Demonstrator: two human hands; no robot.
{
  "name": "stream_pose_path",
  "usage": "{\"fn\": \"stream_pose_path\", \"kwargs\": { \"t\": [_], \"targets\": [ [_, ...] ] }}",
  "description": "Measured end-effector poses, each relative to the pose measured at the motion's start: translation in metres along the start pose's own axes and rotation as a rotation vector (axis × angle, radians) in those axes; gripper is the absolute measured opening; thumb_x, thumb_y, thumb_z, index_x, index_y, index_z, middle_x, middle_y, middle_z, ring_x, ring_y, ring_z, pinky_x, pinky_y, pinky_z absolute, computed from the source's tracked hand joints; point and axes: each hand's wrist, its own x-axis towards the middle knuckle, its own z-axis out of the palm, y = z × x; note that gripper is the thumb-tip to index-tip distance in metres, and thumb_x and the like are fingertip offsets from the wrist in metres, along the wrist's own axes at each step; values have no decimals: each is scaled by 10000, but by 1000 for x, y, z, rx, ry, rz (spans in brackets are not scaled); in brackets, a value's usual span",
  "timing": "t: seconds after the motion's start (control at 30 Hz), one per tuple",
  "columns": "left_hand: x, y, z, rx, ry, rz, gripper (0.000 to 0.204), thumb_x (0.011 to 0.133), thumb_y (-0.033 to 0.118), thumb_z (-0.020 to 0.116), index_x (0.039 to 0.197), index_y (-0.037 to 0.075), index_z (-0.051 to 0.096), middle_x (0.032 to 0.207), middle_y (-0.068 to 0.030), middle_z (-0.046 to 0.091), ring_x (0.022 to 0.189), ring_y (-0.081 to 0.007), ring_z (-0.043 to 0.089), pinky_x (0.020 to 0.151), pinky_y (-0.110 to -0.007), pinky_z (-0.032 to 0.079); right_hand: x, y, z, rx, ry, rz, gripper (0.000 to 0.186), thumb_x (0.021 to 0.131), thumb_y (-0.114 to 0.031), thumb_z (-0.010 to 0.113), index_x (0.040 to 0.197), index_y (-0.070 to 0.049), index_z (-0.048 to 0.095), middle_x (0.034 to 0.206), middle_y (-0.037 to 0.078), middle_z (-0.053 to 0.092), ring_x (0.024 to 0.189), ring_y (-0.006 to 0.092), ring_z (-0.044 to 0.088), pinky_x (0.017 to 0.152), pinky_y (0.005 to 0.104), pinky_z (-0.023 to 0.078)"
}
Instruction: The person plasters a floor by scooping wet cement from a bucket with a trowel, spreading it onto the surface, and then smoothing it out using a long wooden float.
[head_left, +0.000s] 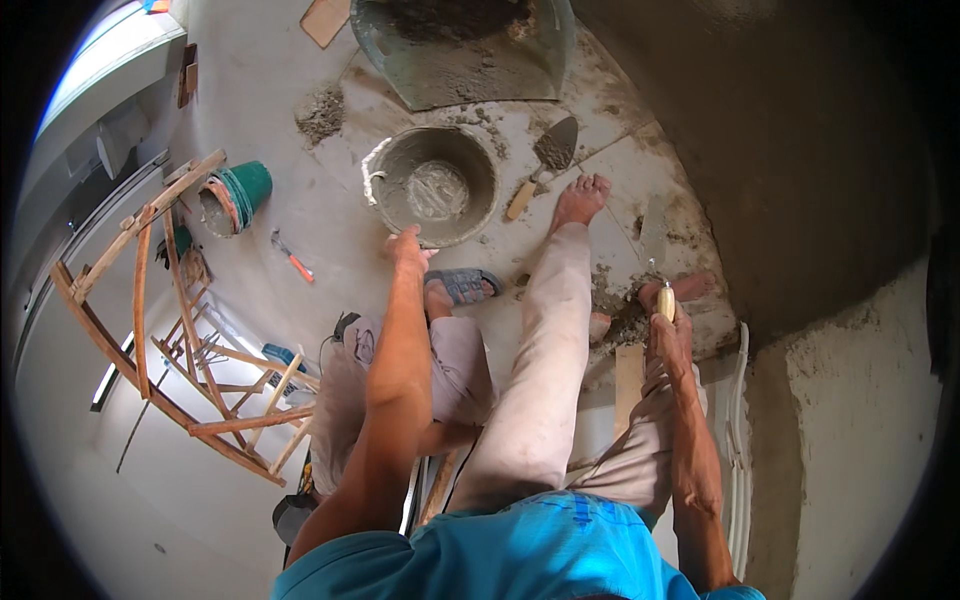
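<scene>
My left hand (408,248) is closed on the near rim of a round mortar bucket (378,212), which has a white rope handle on its left side. Only a grey cement coating shows inside the bucket. Over on the right, my right hand (675,338) grips the pale wooden handle of a trowel (666,302). The trowel's grey blade points away from me, close above the mortar-stained floor near my right foot. A second, pointed trowel (556,146) with mortar on its blade lies on the floor right of the bucket, touched by neither hand.
A large translucent tub (470,85) holding mortar stands beyond the bucket. Stacked green buckets (245,190), an orange-handled tool (292,257) and a wooden frame (140,300) are at left. Another person's sandalled foot (466,286) rests near the bucket. Wet plaster covers the right wall (800,150).
</scene>
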Motion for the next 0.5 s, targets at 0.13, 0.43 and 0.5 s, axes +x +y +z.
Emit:
{"fn": "stream_pose_path", "kwargs": {
  "t": [0.13, 0.43, 0.5],
  "targets": [
    [24, 0, -4, 27, -14, 22, 442, 824, 88, 637, 1209, 27, 430, 1188, -166, 522, 973, -378, 596, 760, -567, 519, 9, 12, -2, -137, 24, -294, 393, 766, -162, 549, 1131, -19, 583, 653, -17, 508, 545, 120, 493, 499, 284, 410],
    [81, -17, -56, 104, 247, 129, 532, 811, 171, 689, 1249, 9, 436, 1195, -172, 495, 1007, -312, 524, 823, -494, 481, -3, -89, 53, -655, -120, -494, 338, 722, -182, 607, 1006, -10, 545, 772, 239, 598, 735, 418, 593, 692, 455, 462],
    [42, -14, -40, 97, 226, 90, 589, 805, 209, 700, 1278, -3, 420, 1219, -175, 481, 1074, -304, 489, 872, -488, 457, -1, -108, 72, -705, -139, -570, 329, 733, -168, 611, 1017, -17, 535, 775, 242, 599, 761, 431, 594, 688, 480, 456]
  ]
}}
